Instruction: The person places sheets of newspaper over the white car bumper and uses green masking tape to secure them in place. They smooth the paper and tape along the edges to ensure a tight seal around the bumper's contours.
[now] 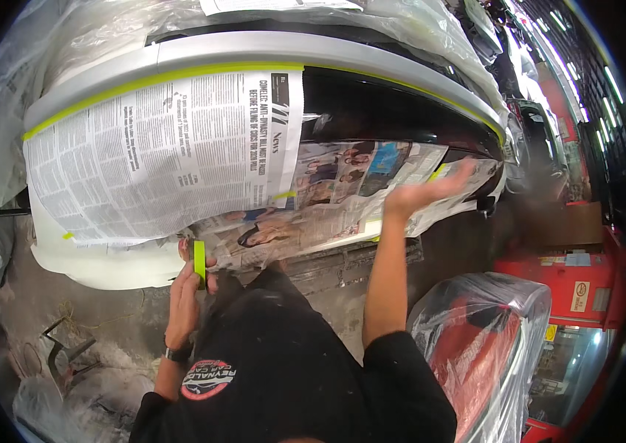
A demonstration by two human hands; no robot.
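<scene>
My left hand is closed around a roll of yellow-green masking tape, below the hanging edge of the newspaper. My right hand is stretched out with fingers extended, slightly smeared by motion, over the right end of the newspaper sheets. A large printed newspaper sheet covers the left of the vehicle body, its upper edge along a strip of the same tape. More sheets with colour photos overlap it to the right. Glossy black surface shows above them, under a curved silver-grey edge.
A white body panel curves out below the newspaper at left. Clear plastic sheeting drapes the left and top. A red part wrapped in plastic stands to my right, near a red cabinet. A dark metal stand is on the floor.
</scene>
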